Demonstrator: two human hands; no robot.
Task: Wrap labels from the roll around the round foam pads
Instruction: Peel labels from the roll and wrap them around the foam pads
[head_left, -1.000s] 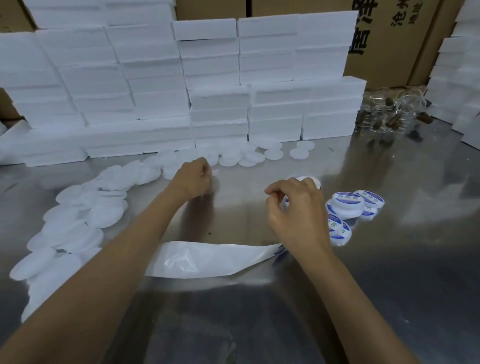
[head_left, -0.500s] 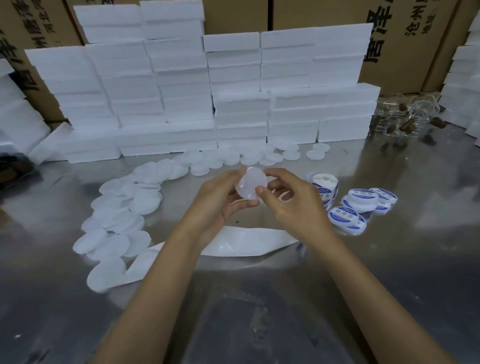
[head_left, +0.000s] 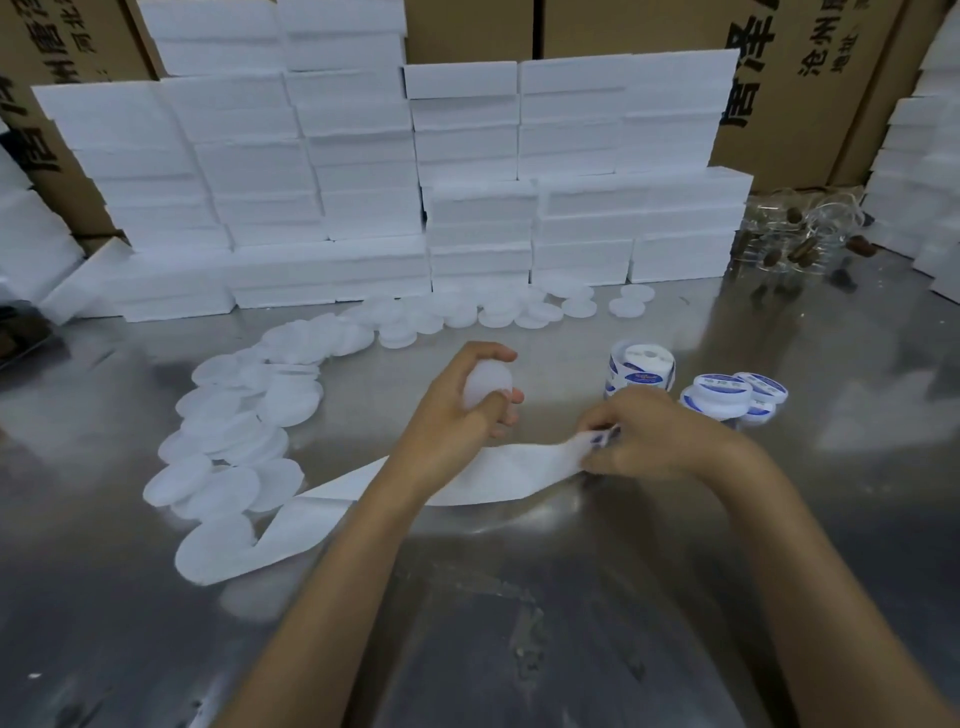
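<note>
My left hand (head_left: 457, 410) grips one bare round foam pad (head_left: 487, 388) above the steel table (head_left: 519, 623), fingers and thumb curled round its rim, while my right hand (head_left: 644, 441) pinches a blue-printed label (head_left: 602, 438) at the end of the white backing strip (head_left: 467, 480), just in front of the label roll (head_left: 641, 370). Finished pads (head_left: 719, 397) lie to the right, unwrapped pads (head_left: 234, 431) to the left. The likely fault, in my judgement, is a label that tears or folds onto itself if peeled unevenly, or lands skewed on the rim.
</note>
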